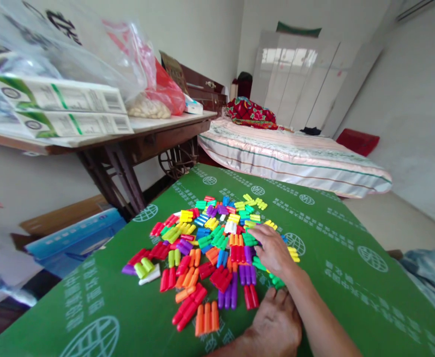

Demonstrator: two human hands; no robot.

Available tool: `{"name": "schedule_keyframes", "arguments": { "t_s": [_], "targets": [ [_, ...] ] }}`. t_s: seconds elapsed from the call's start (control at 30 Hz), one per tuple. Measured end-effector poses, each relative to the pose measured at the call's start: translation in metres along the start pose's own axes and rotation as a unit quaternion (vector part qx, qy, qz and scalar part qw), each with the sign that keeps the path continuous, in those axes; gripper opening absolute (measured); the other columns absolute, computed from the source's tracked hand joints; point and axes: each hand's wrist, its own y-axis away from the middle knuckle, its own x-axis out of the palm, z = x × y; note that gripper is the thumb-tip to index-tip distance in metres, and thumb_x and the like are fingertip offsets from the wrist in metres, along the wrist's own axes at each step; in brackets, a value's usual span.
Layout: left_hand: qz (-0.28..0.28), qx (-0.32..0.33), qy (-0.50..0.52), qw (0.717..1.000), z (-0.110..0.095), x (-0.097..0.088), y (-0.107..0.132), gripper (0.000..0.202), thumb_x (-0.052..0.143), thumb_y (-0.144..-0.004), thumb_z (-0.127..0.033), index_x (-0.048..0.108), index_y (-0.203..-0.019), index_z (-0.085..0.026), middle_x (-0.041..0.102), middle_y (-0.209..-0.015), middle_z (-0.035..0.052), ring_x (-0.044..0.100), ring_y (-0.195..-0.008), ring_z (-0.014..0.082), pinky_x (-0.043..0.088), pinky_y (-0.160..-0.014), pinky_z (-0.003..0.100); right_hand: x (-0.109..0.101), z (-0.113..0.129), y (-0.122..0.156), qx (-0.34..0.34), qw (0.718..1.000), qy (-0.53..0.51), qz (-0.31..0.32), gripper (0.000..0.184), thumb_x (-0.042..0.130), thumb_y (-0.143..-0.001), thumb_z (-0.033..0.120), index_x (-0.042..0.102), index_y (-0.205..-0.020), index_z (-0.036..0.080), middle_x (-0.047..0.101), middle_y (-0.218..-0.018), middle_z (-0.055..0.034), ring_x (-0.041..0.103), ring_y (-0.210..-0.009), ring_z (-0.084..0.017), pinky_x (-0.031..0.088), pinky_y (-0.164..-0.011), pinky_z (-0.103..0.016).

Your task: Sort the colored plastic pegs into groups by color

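Note:
Many small plastic capsule-shaped pieces, like pen caps, lie on a green tabletop point(314, 297), mostly side by side in twos and threes. My right hand point(273, 248) reaches over the right side of the pile. Its fingers and thumb are apart, with the tips at a green cluster point(249, 239); whether they touch it I cannot tell. Close to the front edge, my left hand point(277, 322) is curled, knuckles up and fingertips hidden. Just beyond its knuckles are green pieces point(276, 281). An orange trio point(207, 318) and a red pair point(251, 297) lie left of that hand.
At left stands a sewing-machine table point(161, 130) bearing long cartons point(72, 109) and plastic bags point(165, 89). Beneath it is a blue box point(76, 238). A bed point(295, 153) is behind the tabletop, with a white wardrobe point(299, 79) farther back. Blue cloth point(433, 282) lies at right.

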Motion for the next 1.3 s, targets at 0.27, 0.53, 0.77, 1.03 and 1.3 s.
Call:
{"name": "schedule_keyframes", "arguments": {
  "t_s": [0.27, 0.53, 0.77, 1.03, 1.3],
  "targets": [
    [0.021, 0.007, 0.019, 1.0, 0.003, 0.007, -0.001, 0.036, 0.046, -0.088, -0.036, 0.061, -0.104, -0.008, 0.062, -0.108, 0.0154, 0.053, -0.1, 0.0279, 0.043, -0.085, 0.043, 0.009, -0.001, -0.021, 0.02, 0.997, 0.024, 0.074, 0.046, 0.061, -0.063, 0.008, 0.066, -0.108, 0.018, 0.058, -0.124, -0.0115, 0.05, -0.116, -0.028, 0.037, -0.1, -0.043],
    [0.007, -0.009, 0.041, 0.999, 0.001, 0.007, 0.001, 0.035, 0.049, -0.085, -0.034, 0.059, -0.103, -0.006, 0.058, -0.116, 0.0167, 0.049, -0.106, 0.0264, 0.038, -0.091, 0.041, -0.008, -0.031, 0.008, 0.066, 0.997, -0.021, 0.032, 0.034, 0.063, -0.07, 0.015, 0.068, -0.103, 0.019, 0.063, -0.114, -0.0092, 0.055, -0.11, -0.023, 0.041, -0.098, -0.037],
    [-0.013, 0.0, 0.012, 1.0, 0.001, 0.001, 0.001, 0.04, 0.049, -0.084, -0.032, 0.057, -0.112, -0.006, 0.059, -0.116, 0.0173, 0.048, -0.111, 0.0306, 0.037, -0.093, 0.044, -0.008, -0.005, 0.037, 0.069, 0.994, 0.052, 0.063, 0.041, 0.074, -0.061, 0.023, 0.067, -0.101, 0.021, 0.062, -0.113, -0.0113, 0.053, -0.111, -0.031, 0.041, -0.095, -0.043],
    [-0.026, 0.004, -0.014, 1.0, 0.001, -0.002, 0.004, 0.039, 0.043, -0.087, -0.026, 0.056, -0.116, -0.004, 0.06, -0.116, 0.0168, 0.054, -0.105, 0.027, 0.034, -0.1, 0.043, 0.0, -0.002, 0.046, 0.066, 0.997, 0.012, 0.029, 0.02, 0.066, -0.068, 0.012, 0.065, -0.084, 0.024, 0.065, -0.096, -0.0046, 0.057, -0.096, -0.023, 0.044, -0.089, -0.036],
    [-0.01, 0.01, 0.0, 1.0, 0.003, -0.001, 0.003, 0.039, 0.047, -0.085, -0.029, 0.056, -0.116, -0.006, 0.061, -0.114, 0.0149, 0.053, -0.106, 0.0264, 0.035, -0.1, 0.041, 0.007, -0.001, 0.053, 0.091, 0.989, -0.095, -0.066, 0.011, 0.062, -0.072, 0.016, 0.062, -0.081, 0.023, 0.064, -0.091, -0.0037, 0.059, -0.089, -0.02, 0.047, -0.083, -0.035]
  ]
}}
